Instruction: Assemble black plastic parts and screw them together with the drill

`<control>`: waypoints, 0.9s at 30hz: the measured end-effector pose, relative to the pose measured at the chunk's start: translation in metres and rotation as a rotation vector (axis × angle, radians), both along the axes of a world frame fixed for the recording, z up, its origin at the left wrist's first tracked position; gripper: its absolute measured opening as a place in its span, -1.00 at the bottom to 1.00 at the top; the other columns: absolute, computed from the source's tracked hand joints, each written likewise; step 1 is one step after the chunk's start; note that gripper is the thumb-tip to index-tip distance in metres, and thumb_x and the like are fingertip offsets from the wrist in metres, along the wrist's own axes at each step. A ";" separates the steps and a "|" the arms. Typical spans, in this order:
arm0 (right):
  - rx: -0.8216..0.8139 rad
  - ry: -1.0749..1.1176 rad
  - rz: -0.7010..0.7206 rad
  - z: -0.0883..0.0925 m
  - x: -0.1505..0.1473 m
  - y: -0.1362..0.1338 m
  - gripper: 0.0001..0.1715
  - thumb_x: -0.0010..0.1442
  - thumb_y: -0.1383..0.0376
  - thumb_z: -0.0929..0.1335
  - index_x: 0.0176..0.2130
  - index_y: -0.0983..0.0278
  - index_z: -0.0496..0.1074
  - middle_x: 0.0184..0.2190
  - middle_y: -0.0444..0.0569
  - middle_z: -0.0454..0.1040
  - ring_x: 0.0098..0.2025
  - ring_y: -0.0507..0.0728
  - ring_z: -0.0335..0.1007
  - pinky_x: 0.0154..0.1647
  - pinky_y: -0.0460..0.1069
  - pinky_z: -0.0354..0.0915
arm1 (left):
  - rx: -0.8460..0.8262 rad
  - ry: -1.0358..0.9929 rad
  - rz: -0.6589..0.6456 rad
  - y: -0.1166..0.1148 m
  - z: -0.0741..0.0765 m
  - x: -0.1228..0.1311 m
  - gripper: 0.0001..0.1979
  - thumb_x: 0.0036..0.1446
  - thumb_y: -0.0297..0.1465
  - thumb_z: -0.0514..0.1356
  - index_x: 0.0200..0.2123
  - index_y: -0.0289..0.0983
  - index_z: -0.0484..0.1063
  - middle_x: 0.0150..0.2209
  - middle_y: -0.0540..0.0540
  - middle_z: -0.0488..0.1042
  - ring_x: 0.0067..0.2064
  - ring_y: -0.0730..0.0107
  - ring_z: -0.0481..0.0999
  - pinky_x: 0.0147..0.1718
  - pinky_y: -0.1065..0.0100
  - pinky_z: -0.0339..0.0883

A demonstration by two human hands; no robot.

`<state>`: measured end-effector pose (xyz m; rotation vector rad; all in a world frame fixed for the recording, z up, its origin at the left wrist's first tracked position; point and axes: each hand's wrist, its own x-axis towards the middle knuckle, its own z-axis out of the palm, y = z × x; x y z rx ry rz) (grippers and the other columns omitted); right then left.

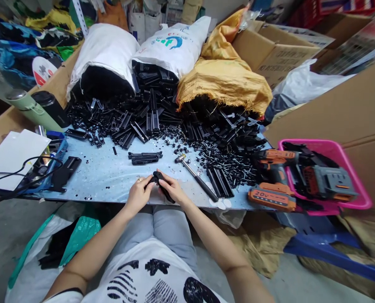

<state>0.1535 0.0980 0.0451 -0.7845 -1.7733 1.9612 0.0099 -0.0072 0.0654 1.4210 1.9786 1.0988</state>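
Both my hands meet at the near edge of the light blue table [111, 176], gripping one black plastic part [158, 179]. My left hand [139, 194] pinches its left end and wears a ring. My right hand [172, 188] covers its right end, with a dark strip of the part sticking out below the fingers. A small hammer [196, 176] lies just right of my right hand. A pair of assembled black parts [144, 157] lies on the table a little beyond my hands.
A big heap of black plastic pieces [174, 118] spills from white and yellow sacks across the back. An orange cordless drill [274, 181] lies beside a pink basket [357, 189] at right. Bottles, a black cable and a blue tray stand at left. Cardboard boxes rise at far right.
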 end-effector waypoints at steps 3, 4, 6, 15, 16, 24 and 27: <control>0.370 -0.052 0.091 0.011 0.014 0.011 -0.33 0.13 0.03 0.34 0.18 0.16 0.26 -0.05 -0.01 0.44 -0.15 0.12 0.42 -0.07 0.05 0.35 | -0.020 0.096 0.004 -0.002 0.005 0.007 -0.64 0.24 -0.30 0.02 0.06 -0.22 0.38 -0.21 -0.14 0.46 -0.17 0.28 0.45 -0.18 0.30 0.33; 0.461 -0.059 0.101 0.014 0.017 0.012 -0.35 0.14 0.04 0.34 0.17 0.16 0.28 -0.01 -0.01 0.42 -0.05 0.16 0.38 0.03 0.08 0.29 | -0.004 0.109 0.009 -0.002 0.006 0.011 -0.64 0.24 -0.30 0.01 0.06 -0.21 0.38 -0.21 -0.13 0.46 -0.19 0.29 0.45 -0.19 0.31 0.34; 0.549 -0.066 0.070 0.019 0.019 0.011 -0.36 0.16 0.04 0.32 0.19 0.17 0.26 0.01 0.00 0.41 0.04 0.18 0.33 0.11 0.10 0.23 | 0.074 0.104 0.043 0.000 0.006 0.020 -0.64 0.26 -0.30 0.00 0.07 -0.20 0.37 -0.21 -0.14 0.45 -0.18 0.31 0.45 -0.18 0.32 0.34; 0.544 -0.047 -0.178 0.015 0.006 -0.021 -0.27 0.23 -0.03 0.21 0.27 0.22 0.11 -0.05 0.07 0.41 -0.08 0.17 0.38 -0.02 0.07 0.32 | 0.395 -0.028 0.184 0.019 0.011 0.041 -0.64 0.29 -0.29 -0.06 0.03 -0.23 0.38 -0.18 -0.19 0.42 -0.12 0.31 0.43 -0.09 0.25 0.34; 0.570 -0.049 -0.149 0.016 0.006 -0.020 -0.27 0.24 -0.03 0.21 0.28 0.23 0.10 -0.03 0.07 0.40 -0.08 0.16 0.38 -0.01 0.05 0.31 | 0.378 -0.033 0.157 0.020 0.007 0.039 -0.64 0.28 -0.28 -0.06 0.02 -0.23 0.37 -0.15 -0.19 0.42 -0.10 0.30 0.42 -0.07 0.24 0.33; 0.957 -0.616 -0.011 0.023 0.024 0.110 -0.44 0.26 0.05 0.24 0.16 0.24 0.26 0.01 0.07 0.38 0.02 0.15 0.28 -0.03 0.04 0.26 | -0.010 0.245 0.111 0.003 -0.030 0.029 -0.45 0.18 -0.37 0.05 0.23 -0.27 0.07 0.05 -0.34 0.31 0.09 -0.01 0.33 0.00 -0.08 0.27; 1.029 -0.965 -0.475 0.035 0.059 0.198 -0.54 0.33 0.20 0.18 0.10 0.44 0.26 0.01 0.23 0.34 0.01 0.13 0.21 -0.06 0.05 0.21 | -0.010 0.552 -0.275 0.010 -0.024 0.021 -0.52 0.12 -0.52 0.06 0.13 -0.15 0.26 0.13 -0.25 0.28 0.21 -0.05 0.17 0.15 -0.28 -0.12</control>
